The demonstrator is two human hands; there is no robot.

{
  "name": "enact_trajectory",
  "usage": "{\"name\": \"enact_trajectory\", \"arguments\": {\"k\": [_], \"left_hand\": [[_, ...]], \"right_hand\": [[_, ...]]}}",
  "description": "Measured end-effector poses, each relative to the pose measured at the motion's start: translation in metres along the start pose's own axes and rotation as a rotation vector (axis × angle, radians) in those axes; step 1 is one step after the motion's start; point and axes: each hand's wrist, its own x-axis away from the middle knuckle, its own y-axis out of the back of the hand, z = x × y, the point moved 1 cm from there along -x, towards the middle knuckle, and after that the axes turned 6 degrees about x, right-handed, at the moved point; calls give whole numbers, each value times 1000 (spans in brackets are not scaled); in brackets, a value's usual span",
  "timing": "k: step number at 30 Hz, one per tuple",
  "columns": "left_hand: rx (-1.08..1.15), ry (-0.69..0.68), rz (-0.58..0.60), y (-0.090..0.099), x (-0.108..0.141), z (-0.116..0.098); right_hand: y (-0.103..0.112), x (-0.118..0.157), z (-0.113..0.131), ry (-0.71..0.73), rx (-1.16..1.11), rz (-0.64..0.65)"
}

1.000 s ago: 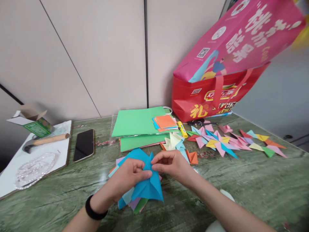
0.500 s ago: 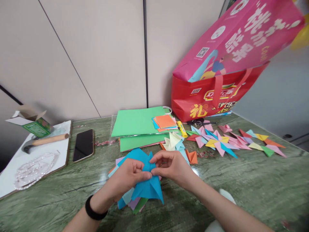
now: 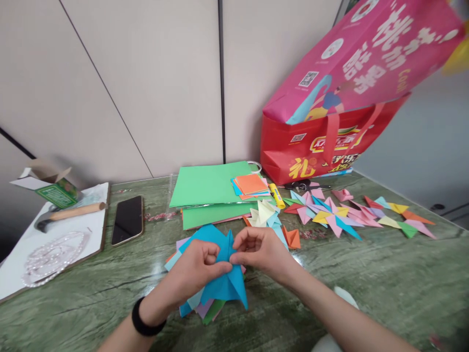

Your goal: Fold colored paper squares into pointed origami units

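A sheet of blue origami paper [image 3: 224, 289], partly folded with raised pointed flaps, is held between both hands. My left hand [image 3: 201, 266] grips its left side, thumb pressed near the middle crease. My right hand [image 3: 262, 252] pinches the paper's right side near an upright point, thumb and forefinger close together. Beneath it lies a loose pile of coloured paper sheets [image 3: 212, 313], mostly covered by the blue paper and my left hand. Just beyond my right hand sit a cream folded paper piece [image 3: 263, 214] and an orange one [image 3: 292, 238].
Green paper stacks [image 3: 208, 185] lie at the back, with small orange squares [image 3: 250, 184] and a yellow glue stick [image 3: 276, 195]. Folded paper stars [image 3: 331, 217] spread rightward before a red bag [image 3: 278, 151]. Leftward are a phone [image 3: 128, 220], a hammer [image 3: 76, 211] and a bead string [image 3: 54, 256].
My right hand's fingertips have shifted slightly right, uncovering more of the paper's upright point. My left hand keeps its hold on the blue paper.
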Motion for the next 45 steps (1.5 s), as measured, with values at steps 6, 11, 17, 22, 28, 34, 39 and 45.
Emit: {"name": "enact_trajectory", "arguments": {"k": [6,11,17,22,28,34,39,45], "left_hand": [[-62,-37,-62,-2,0,-4],[-61,-46,-51,-4,1,-6],[2,-19,-30,-4,0,-2],[13,-12,-31,-5,0,-3],[-105,-25,-24,-5,2,-8],[-86,-55,15,-5,3,-7],[-61,-54,39,-6,2,-3],[47,-40,27,-6,0,-3]], "right_hand": [[1,-2,-1,34,-51,-93],[1,-3,-4,20,-87,-105],[-1,-1,3,53,32,-88],[-1,0,6,77,70,-108],[0,-1,1,66,3,-141],[-2,-2,2,28,-46,-81],[-4,-1,0,76,61,-111],[-7,3,3,203,133,-170]]}}
